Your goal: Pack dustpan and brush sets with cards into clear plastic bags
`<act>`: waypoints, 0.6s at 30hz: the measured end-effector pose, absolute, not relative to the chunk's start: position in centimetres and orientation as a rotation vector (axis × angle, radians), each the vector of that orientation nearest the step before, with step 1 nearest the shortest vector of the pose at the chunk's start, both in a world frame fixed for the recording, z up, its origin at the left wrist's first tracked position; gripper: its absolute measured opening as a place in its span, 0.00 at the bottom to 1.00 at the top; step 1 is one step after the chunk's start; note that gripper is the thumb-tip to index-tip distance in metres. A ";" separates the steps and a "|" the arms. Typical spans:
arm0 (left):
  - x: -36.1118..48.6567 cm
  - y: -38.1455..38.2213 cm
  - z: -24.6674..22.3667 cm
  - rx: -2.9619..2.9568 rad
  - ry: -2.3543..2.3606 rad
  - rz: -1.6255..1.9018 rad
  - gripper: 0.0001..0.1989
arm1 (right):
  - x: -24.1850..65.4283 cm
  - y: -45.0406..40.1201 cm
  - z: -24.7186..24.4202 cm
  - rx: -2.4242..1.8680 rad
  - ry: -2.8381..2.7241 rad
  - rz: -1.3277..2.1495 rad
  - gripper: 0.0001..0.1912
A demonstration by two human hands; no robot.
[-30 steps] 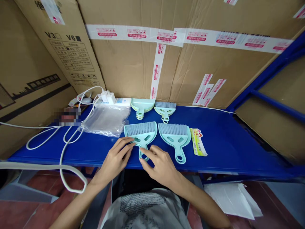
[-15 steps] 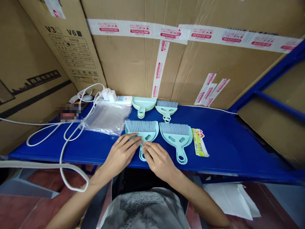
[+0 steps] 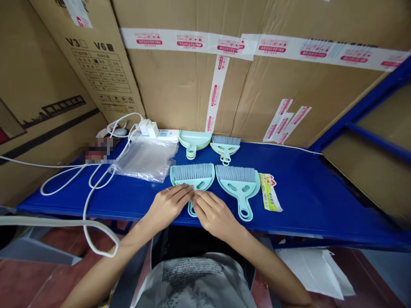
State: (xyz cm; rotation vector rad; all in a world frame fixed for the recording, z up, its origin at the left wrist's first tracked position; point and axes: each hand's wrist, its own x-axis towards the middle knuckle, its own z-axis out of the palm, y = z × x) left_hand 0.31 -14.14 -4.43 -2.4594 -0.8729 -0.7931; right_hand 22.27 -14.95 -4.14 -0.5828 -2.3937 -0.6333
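On the blue table lies a mint brush with grey bristles (image 3: 192, 172), set in a mint dustpan. My left hand (image 3: 169, 205) and my right hand (image 3: 215, 213) meet over its handle, fingertips pressed together; anything small between them is hidden. Just to the right sits a second brush and dustpan set (image 3: 239, 184), handle toward me, untouched. Beyond them are stacked dustpans (image 3: 195, 139) and stacked brushes (image 3: 225, 147). A yellow-green printed card (image 3: 270, 192) lies right of the second set.
Clear plastic bags (image 3: 146, 158) lie on the left of the table (image 3: 314, 188), beside a power strip (image 3: 168, 134) and looping white cables (image 3: 85, 209). Cardboard (image 3: 180, 85) stands behind. A blue metal frame (image 3: 359, 98) rises on the right.
My left hand has drawn back toward me and its fingers have curled in against my right fingertips. My right hand has hardly moved. The brushes and dustpans stay in place.
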 end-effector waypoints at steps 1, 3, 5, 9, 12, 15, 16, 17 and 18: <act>0.2 -14.1 -4.5 -2.464 -0.883 -0.810 0.13 | 22.5 -15.2 -4.1 -0.614 -2.398 -0.585 0.10; 0.1 -14.1 -4.6 -2.475 -0.909 -0.839 0.13 | 23.0 -15.8 -4.1 -0.667 -2.405 -0.473 0.10; 0.0 -14.1 -4.6 -2.484 -0.926 -0.864 0.13 | 23.5 -16.3 -4.1 -0.679 -2.398 -0.403 0.12; 0.4 -14.0 -4.2 -2.504 -0.969 -0.898 0.12 | 23.9 -16.6 -4.3 -0.620 -2.344 -0.451 0.10; 0.7 -13.7 -4.0 -2.549 -0.990 -0.901 0.11 | 23.4 -16.4 -4.5 -0.589 -2.329 -0.462 0.10; 0.0 -13.3 -3.1 -2.662 -0.985 -0.867 0.10 | 23.3 -16.6 -3.9 -0.603 -2.320 -0.432 0.09; -0.5 -13.1 -2.4 -2.725 -0.972 -0.852 0.10 | 23.6 -16.9 -3.3 -0.609 -2.304 -0.399 0.08; -1.1 -13.0 -1.6 -2.787 -0.954 -0.855 0.10 | 24.2 -17.2 -2.6 -0.619 -2.269 -0.356 0.08; -1.6 -12.9 -0.5 -2.838 -0.933 -0.885 0.10 | 25.0 -17.4 -1.7 -0.632 -2.221 -0.307 0.09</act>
